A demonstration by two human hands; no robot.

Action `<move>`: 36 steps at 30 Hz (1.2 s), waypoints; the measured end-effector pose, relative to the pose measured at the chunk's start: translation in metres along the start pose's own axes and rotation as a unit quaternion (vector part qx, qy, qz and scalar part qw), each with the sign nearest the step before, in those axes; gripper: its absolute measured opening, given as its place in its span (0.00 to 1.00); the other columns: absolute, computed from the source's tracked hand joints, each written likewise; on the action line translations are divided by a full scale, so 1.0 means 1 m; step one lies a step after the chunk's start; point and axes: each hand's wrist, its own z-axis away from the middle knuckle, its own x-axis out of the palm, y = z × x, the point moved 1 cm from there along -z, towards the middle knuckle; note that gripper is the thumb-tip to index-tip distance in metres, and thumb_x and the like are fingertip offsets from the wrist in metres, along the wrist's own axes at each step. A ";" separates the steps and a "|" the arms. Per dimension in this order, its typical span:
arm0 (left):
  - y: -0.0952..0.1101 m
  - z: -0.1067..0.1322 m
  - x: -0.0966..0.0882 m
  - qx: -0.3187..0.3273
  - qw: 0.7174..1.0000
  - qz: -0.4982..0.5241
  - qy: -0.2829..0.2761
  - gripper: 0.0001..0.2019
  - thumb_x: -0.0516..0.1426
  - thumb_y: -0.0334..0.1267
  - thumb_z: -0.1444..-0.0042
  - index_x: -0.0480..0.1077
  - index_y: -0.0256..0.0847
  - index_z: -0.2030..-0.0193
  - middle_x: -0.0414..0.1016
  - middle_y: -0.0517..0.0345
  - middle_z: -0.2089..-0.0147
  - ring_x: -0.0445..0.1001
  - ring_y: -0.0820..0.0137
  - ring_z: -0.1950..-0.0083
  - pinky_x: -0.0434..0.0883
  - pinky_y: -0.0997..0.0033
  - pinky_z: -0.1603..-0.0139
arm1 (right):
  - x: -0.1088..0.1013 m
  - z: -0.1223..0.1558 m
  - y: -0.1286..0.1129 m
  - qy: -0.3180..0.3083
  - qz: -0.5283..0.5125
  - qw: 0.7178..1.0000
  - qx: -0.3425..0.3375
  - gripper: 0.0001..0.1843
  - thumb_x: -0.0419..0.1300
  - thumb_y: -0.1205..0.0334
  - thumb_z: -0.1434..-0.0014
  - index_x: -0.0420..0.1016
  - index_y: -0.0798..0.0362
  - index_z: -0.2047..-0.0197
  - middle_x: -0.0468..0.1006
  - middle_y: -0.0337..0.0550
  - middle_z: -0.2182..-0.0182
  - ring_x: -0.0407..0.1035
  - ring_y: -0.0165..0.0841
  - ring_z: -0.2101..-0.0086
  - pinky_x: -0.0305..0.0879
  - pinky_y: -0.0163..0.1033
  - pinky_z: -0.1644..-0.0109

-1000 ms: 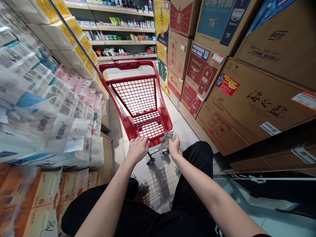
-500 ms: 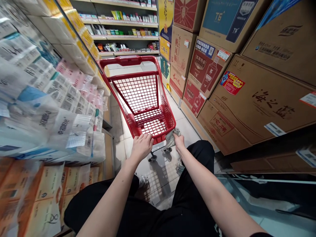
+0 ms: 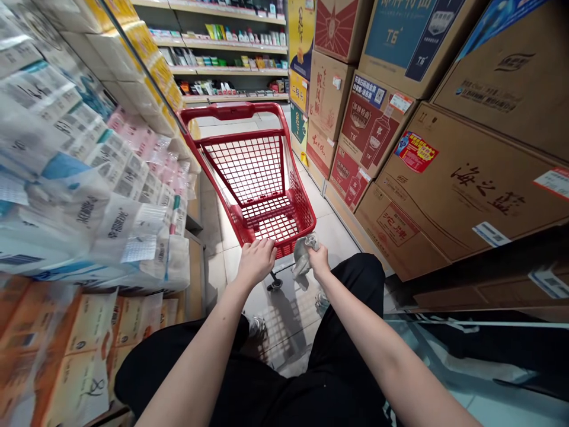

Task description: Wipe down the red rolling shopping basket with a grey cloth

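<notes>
A red plastic shopping cart [image 3: 267, 169] with a grid basket stands on the tiled floor in front of my knees. My left hand [image 3: 258, 259] is closed over the left part of its near rim, fingers curled across the edge. In my right hand [image 3: 319, 260] a crumpled grey cloth [image 3: 302, 256] is gripped, part of it hanging down. The cloth is just off the near right corner of the cart. Below the rim a caster wheel [image 3: 274, 284] shows.
Packs of tissue paper [image 3: 102, 207] are piled along the left, with orange packs [image 3: 80, 350] lower down. Stacked cardboard cartons [image 3: 471, 178] line the right side. Shelves of toiletries [image 3: 235, 47] stand behind the cart. A pale tiled floor [image 3: 329, 222] runs between the sides.
My right hand has drawn the cloth slightly back and left, away from the cart's corner, and the cloth hangs looser. My left hand stays on the rim.
</notes>
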 end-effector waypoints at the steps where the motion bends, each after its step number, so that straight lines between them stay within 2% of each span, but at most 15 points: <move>1: 0.000 0.000 0.000 0.002 1.000 0.002 0.002 0.16 0.40 0.44 0.36 0.65 0.43 0.57 0.73 0.50 0.55 0.67 0.60 0.52 0.57 0.59 0.56 | 0.007 0.002 -0.001 0.012 -0.027 1.000 0.008 0.16 0.61 0.52 0.53 0.75 0.58 0.68 0.79 0.44 0.71 0.71 0.35 0.68 0.65 0.33 0.66; 5: 0.004 0.000 -0.001 0.003 1.000 0.014 0.004 0.16 0.40 0.44 0.36 0.65 0.44 0.55 0.73 0.51 0.54 0.67 0.61 0.52 0.57 0.59 0.55 | 0.025 0.005 -0.005 0.075 -0.092 0.992 0.046 0.14 0.59 0.56 0.52 0.74 0.58 0.65 0.78 0.42 0.70 0.69 0.31 0.70 0.65 0.32 0.66; 8: 0.006 0.000 0.001 -0.005 1.000 0.015 0.008 0.15 0.40 0.44 0.36 0.65 0.44 0.54 0.74 0.50 0.54 0.67 0.60 0.52 0.57 0.59 0.54 | 0.026 0.012 -0.002 0.078 -0.099 0.991 0.043 0.13 0.56 0.57 0.49 0.73 0.57 0.64 0.77 0.40 0.69 0.69 0.30 0.70 0.65 0.31 0.65; 13: 0.003 -0.001 0.004 0.003 1.000 0.019 0.008 0.16 0.40 0.45 0.36 0.64 0.43 0.53 0.73 0.51 0.54 0.67 0.60 0.52 0.56 0.58 0.55 | 0.018 0.025 0.006 0.022 0.039 0.999 -0.027 0.11 0.55 0.59 0.47 0.73 0.53 0.62 0.77 0.40 0.68 0.69 0.32 0.66 0.64 0.33 0.60; 17: 0.000 -0.003 0.005 0.004 1.000 0.015 0.000 0.16 0.40 0.44 0.36 0.63 0.43 0.52 0.73 0.50 0.53 0.66 0.60 0.51 0.56 0.58 0.55 | 0.010 0.018 -0.007 0.004 0.179 0.980 -0.087 0.11 0.57 0.60 0.47 0.74 0.51 0.59 0.78 0.42 0.66 0.70 0.34 0.65 0.61 0.34 0.60; 19: -0.002 -0.005 0.005 0.004 1.000 0.010 -0.002 0.15 0.41 0.43 0.37 0.63 0.43 0.52 0.73 0.49 0.53 0.66 0.59 0.51 0.56 0.58 0.55 | 0.006 0.012 -0.015 -0.022 0.217 0.971 -0.096 0.09 0.58 0.59 0.47 0.75 0.50 0.62 0.77 0.41 0.69 0.69 0.34 0.68 0.59 0.33 0.64; 23: -0.005 -0.008 0.007 0.003 1.000 0.004 -0.013 0.14 0.45 0.38 0.40 0.64 0.43 0.50 0.73 0.48 0.51 0.66 0.57 0.49 0.57 0.57 0.54 | 0.002 0.016 -0.024 -0.121 0.226 0.961 -0.102 0.04 0.62 0.63 0.52 0.74 0.48 0.70 0.75 0.36 0.77 0.67 0.32 0.73 0.56 0.32 0.69; 27: -0.009 -0.011 0.008 0.007 0.999 0.032 -0.029 0.18 0.46 0.36 0.43 0.61 0.41 0.45 0.72 0.47 0.48 0.66 0.58 0.47 0.58 0.57 0.53 | 0.003 0.031 -0.028 -0.082 0.198 0.971 -0.109 0.09 0.57 0.66 0.49 0.74 0.49 0.63 0.78 0.38 0.71 0.69 0.33 0.70 0.59 0.32 0.66; 29: -0.010 -0.012 0.009 0.003 0.998 0.049 -0.029 0.20 0.46 0.35 0.44 0.60 0.40 0.45 0.72 0.46 0.49 0.67 0.58 0.47 0.58 0.58 0.52 | 0.007 0.035 -0.030 -0.085 0.192 0.970 -0.121 0.10 0.56 0.65 0.48 0.73 0.49 0.61 0.78 0.39 0.69 0.69 0.33 0.68 0.61 0.32 0.65; 32: -0.010 -0.013 0.011 0.000 0.997 0.065 -0.036 0.20 0.46 0.32 0.47 0.61 0.41 0.46 0.73 0.47 0.50 0.68 0.58 0.48 0.58 0.58 0.52 | 0.015 0.035 -0.031 -0.088 0.207 0.965 -0.132 0.10 0.56 0.65 0.47 0.73 0.50 0.60 0.77 0.40 0.66 0.70 0.34 0.66 0.63 0.33 0.62; 36: -0.005 -0.016 0.013 0.013 0.996 0.074 -0.040 0.21 0.47 0.30 0.50 0.61 0.40 0.47 0.73 0.47 0.50 0.68 0.57 0.47 0.59 0.56 0.51 | 0.018 0.031 -0.028 -0.085 0.257 0.946 -0.179 0.15 0.54 0.68 0.46 0.72 0.52 0.55 0.75 0.46 0.57 0.68 0.36 0.57 0.62 0.36 0.54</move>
